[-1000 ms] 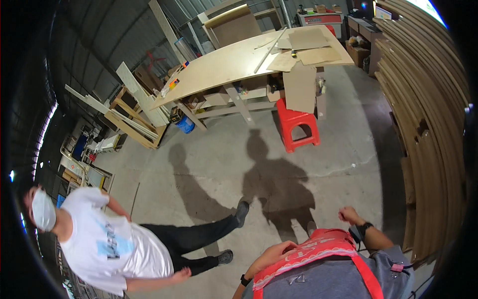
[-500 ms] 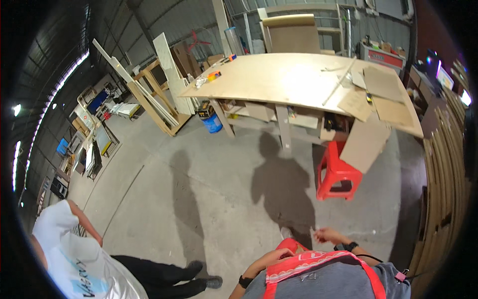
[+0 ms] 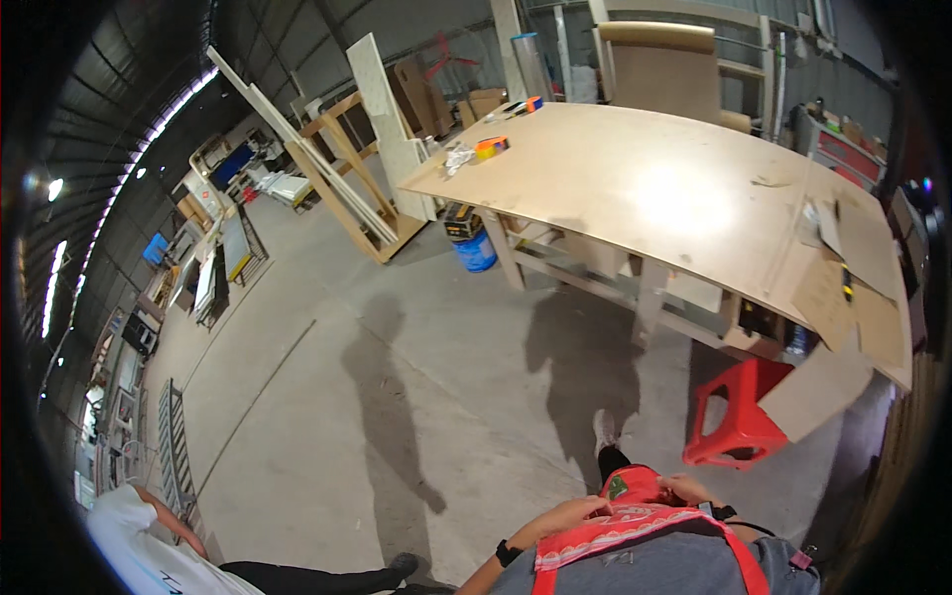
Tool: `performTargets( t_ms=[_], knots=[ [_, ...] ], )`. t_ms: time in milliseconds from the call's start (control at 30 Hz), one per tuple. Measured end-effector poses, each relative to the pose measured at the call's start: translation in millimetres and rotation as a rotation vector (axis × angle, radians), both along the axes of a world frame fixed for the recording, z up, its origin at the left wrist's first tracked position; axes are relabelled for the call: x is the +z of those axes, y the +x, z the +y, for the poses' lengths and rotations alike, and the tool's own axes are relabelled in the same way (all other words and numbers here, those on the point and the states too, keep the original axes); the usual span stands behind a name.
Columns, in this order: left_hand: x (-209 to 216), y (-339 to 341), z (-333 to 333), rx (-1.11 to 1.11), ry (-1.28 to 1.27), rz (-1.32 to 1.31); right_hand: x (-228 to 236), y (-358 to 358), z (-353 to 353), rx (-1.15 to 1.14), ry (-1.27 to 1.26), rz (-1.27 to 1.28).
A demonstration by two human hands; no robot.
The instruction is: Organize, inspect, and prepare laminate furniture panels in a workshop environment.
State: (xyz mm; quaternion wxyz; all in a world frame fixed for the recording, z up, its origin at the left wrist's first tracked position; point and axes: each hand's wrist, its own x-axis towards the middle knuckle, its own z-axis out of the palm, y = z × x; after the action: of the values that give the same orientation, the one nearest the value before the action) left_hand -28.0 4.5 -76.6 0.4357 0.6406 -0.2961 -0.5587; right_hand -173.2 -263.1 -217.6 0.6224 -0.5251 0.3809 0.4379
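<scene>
I wear a red apron (image 3: 635, 520) with a pale lacy trim over a grey top. My left hand (image 3: 580, 509) is at the apron's left edge, its fingers curled on the red cloth. On the other side my right hand (image 3: 691, 489) has its fingers bent against the apron's right edge. Between the two hands the red cloth bulges forward and shows a small green patch. Both wrists carry dark bands. The fingertips are partly hidden in the cloth.
A large wooden worktable (image 3: 595, 178) stands ahead, with cardboard sheets (image 3: 828, 302) and tape rolls (image 3: 491, 148) on it. A red stool (image 3: 739, 412) is by its near right corner. A blue bucket (image 3: 476, 252) stands at its left. A person in white (image 3: 149, 545) is at my left.
My right hand has come in from the side to the apron, while my left hand stays at its edge. The table and stool appear nearer and further right; the other person sits lower in view.
</scene>
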Motion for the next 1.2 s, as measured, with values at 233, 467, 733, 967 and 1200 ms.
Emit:
performTargets(
  t_ms=[233,467,733,967,1200],
  knots=[
    [3.5,-26.6,17.0,0.081,0.222,0.106,-9.7,3.7,1.3,-0.103,0.018,0.039],
    [32.4,-27.2,19.5,0.313,0.354,0.173,2.7,70.9,-20.9,0.030,-0.047,-0.143],
    [-55.9,-119.5,115.5,0.453,0.375,0.287,-12.8,97.5,31.2,0.338,-0.013,-0.298],
    [9.3,-11.7,59.0,0.111,0.717,-0.003,-5.3,45.8,64.3,0.551,0.271,-0.324],
    [21.7,40.3,51.2,0.376,0.564,-0.321,19.6,98.3,30.2,0.257,0.122,-0.361]
  ],
)
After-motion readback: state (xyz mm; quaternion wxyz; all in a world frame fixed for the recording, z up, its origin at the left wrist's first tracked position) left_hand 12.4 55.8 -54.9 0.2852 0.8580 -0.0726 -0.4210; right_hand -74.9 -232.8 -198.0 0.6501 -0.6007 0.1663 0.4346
